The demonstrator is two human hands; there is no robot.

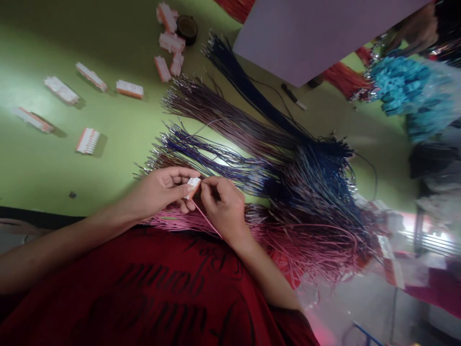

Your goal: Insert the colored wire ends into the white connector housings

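My left hand [162, 190] pinches a small white connector block [193, 184] between thumb and fingers, just above the near edge of the green table [54, 163]. My right hand [223, 204] is closed on a thin pink wire [205, 218] whose end meets the connector. Both hands hover over a bundle of pink wires [288, 240] lying in front of my red shirt.
Bundles of purple-blue wires [223, 158], brown wires [223, 115] and dark blue wires [245, 81] fan across the table. Several white connectors [88, 141] lie scattered at left and top. A roll of tape [187, 28], a white board [309, 33], red wires [345, 79] and cyan wires [406, 86] sit beyond.
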